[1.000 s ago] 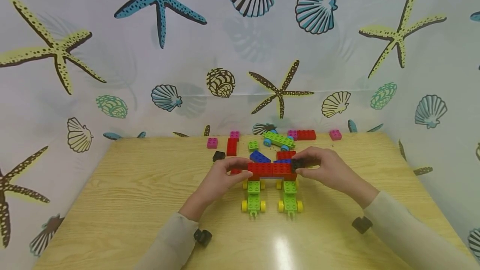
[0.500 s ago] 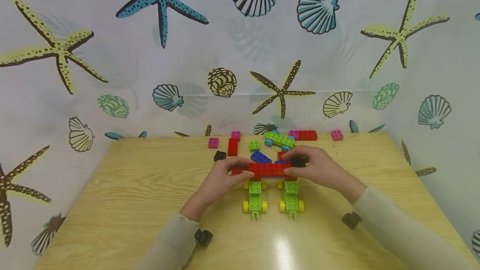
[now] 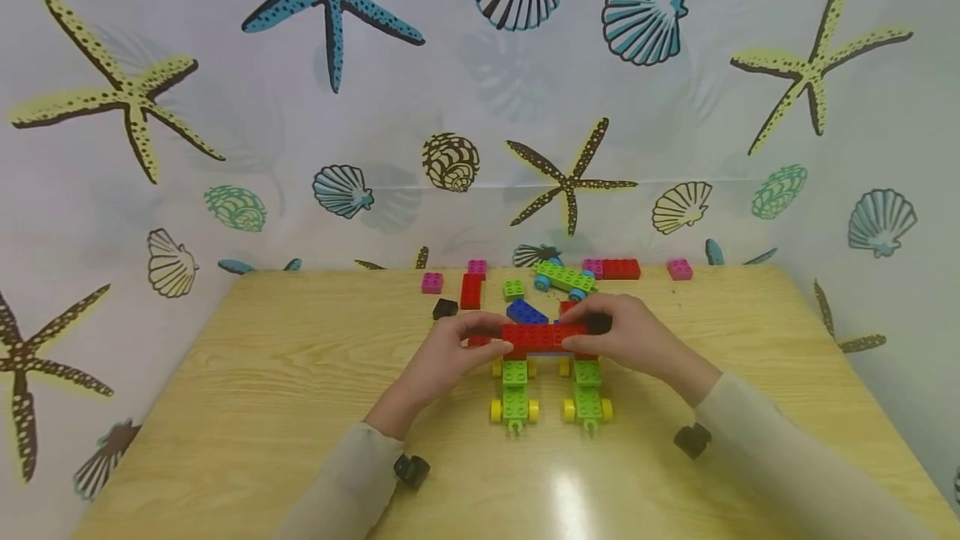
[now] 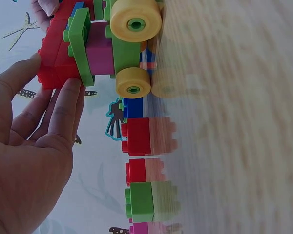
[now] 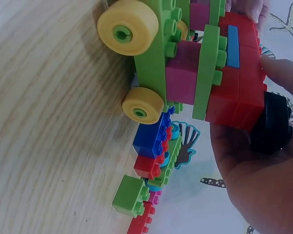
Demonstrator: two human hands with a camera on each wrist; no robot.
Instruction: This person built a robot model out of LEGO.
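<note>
A toy-brick build stands mid-table, its red bricks (image 3: 536, 336) forming a top row. Below them, in the right wrist view, come a thin blue piece (image 5: 233, 46), a green plate (image 5: 207, 73), a purple brick (image 5: 181, 78) and a green wheeled base (image 5: 154, 63) with yellow wheels. My left hand (image 3: 453, 357) holds the row's left end, thumb in front and fingers behind. At the other end my right hand (image 3: 633, 336) grips the row, thumb on its front face. A black brick (image 5: 271, 124) sits inside that hand, against the red end, mostly hidden in the head view.
Behind the build lie loose bricks: a blue one (image 3: 527, 312), a red one (image 3: 471, 291), a black one (image 3: 445, 308), a small green one (image 3: 513, 289) and several pink ones. A green car base with blue wheels (image 3: 566, 277) stands near the patterned cloth (image 3: 390, 107).
My right hand has slid left, its thumb moving from beside the black brick onto the red row's front. The black brick is now more hidden. The left hand keeps its hold.
</note>
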